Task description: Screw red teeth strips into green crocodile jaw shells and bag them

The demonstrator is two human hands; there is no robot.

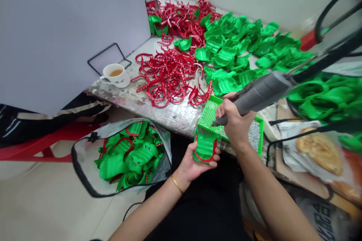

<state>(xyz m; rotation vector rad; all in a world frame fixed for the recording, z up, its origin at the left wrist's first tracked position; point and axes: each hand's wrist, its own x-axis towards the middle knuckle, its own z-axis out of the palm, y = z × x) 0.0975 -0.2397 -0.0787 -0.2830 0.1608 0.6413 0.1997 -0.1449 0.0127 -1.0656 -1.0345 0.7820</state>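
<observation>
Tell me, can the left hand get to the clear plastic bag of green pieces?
Probably yes: the left hand sits close to the clear plastic bag with nothing between, though it is holding a green plastic piece with a red rim.

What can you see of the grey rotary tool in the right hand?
The grey rotary tool is a thick, matte, plastic-looking handpiece that narrows to a slim dark tip at its lower end. A black cable leaves its upper end. It lies tilted, gripped by the right hand, with the tip angled down at the perforated green plastic piece; whether they touch cannot be told.
</observation>
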